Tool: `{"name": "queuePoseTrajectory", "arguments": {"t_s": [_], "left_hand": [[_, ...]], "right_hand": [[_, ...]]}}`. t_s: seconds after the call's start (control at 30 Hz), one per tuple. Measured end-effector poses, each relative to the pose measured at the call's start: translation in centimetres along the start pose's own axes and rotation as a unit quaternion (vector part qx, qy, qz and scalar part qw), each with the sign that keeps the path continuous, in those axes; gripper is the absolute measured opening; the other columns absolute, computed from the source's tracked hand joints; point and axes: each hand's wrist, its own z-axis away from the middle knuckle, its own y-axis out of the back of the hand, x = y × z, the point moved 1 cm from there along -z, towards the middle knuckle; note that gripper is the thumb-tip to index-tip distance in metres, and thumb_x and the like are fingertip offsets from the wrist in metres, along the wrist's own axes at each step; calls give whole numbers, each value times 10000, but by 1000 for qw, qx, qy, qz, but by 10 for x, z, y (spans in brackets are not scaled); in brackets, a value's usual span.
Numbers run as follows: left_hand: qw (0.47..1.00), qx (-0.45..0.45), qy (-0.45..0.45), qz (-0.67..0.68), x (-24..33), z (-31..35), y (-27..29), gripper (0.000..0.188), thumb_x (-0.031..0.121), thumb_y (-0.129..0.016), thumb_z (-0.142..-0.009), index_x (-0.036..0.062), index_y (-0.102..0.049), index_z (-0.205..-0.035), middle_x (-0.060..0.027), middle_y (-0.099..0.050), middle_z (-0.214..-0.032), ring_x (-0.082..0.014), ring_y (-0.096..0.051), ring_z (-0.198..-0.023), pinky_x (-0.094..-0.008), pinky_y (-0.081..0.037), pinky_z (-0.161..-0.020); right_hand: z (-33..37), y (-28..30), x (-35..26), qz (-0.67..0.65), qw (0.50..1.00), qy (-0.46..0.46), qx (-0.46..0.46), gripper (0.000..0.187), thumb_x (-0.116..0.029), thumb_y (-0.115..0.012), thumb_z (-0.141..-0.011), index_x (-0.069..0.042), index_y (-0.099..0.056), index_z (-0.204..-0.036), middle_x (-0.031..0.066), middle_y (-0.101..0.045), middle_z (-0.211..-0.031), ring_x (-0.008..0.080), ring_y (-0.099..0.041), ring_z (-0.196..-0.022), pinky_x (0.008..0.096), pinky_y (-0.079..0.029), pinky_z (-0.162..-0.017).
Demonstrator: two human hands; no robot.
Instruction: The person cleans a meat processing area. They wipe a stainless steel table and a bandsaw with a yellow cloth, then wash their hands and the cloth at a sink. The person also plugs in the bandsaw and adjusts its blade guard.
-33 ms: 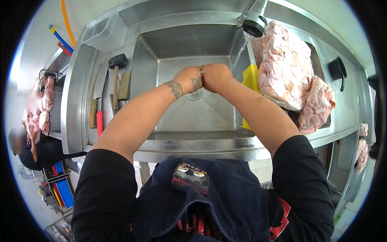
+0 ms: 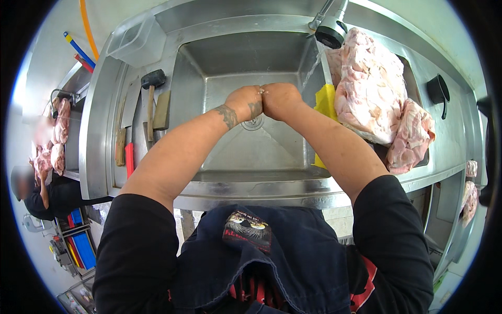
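Over the steel sink [image 2: 209, 144], my left hand [image 2: 244, 100] and my right hand [image 2: 281, 99] are pressed together, both closed like fists. Small whitish bits [image 2: 262, 90] show where the two hands meet. What the fingers hold, if anything, is hidden under the backs of the hands. Below them lies the round drain [image 2: 252, 123]. Just beyond my right hand, a thin stream of water [image 2: 312, 69] falls into the sink from the black spray head [image 2: 330, 35].
A yellow cloth [image 2: 325, 102] hangs over the sink's right edge, beside large pale meat pieces [image 2: 368, 86] on a dark tray. Further right stands a black pot [image 2: 437, 89]. Left lie a mallet [image 2: 150, 99], cleaver [image 2: 130, 104] and sharpening stone [image 2: 162, 111], near a clear tub [image 2: 137, 44].
Slightly more of the whitish bits shows between my hands. Both arms stay in the same place.
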Motion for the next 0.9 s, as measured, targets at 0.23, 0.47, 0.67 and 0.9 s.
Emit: {"name": "queuePoseTrajectory", "arguments": {"t_s": [0.23, 0.47, 0.67, 0.9], "left_hand": [[982, 92, -111, -120, -7, 28, 25, 58, 131, -626, -820, 94, -660, -848, -133, -706, -835, -326, -692, -817, -462, -540, -712], [944, 227, -212, -115, -7, 98, 16, 88, 148, -674, -775, 103, -622, -829, -72, -641, -771, -300, -636, -749, -416, -504, -712], [984, 176, 5, -4, -43, 203, 29, 325, 200, -826, -698, 67, -658, -943, -141, -639, -988, -332, -626, -958, -451, -512, -836], [927, 222, 302, 6, -170, 381, 92, 864, 255, -913, -598, 58, -541, -1353, -190, -651, -1197, -372, -605, -1152, -455, -478, -988]], "right_hand": [[-2, -16, -11, -207, 975, 12, -83, 141, -87, -650, -789, -37, -723, -898, 140, -729, -907, 287, -699, -775, 414, -546, -685], [38, -34, 4, -610, 736, 59, -289, 374, -239, -797, -801, -111, -633, -1112, 1, -608, -920, 129, -595, -829, 284, -502, -742], [-39, 33, 126, -701, 680, -94, 193, 122, -185, -570, -978, -125, -643, -1056, 4, -624, -842, 122, -602, -756, 249, -488, -677], [-24, 69, 103, -505, 802, -189, 256, 261, -259, -484, -1044, -100, -641, -1178, 64, -700, -956, 238, -668, -975, 366, -536, -855]]}}
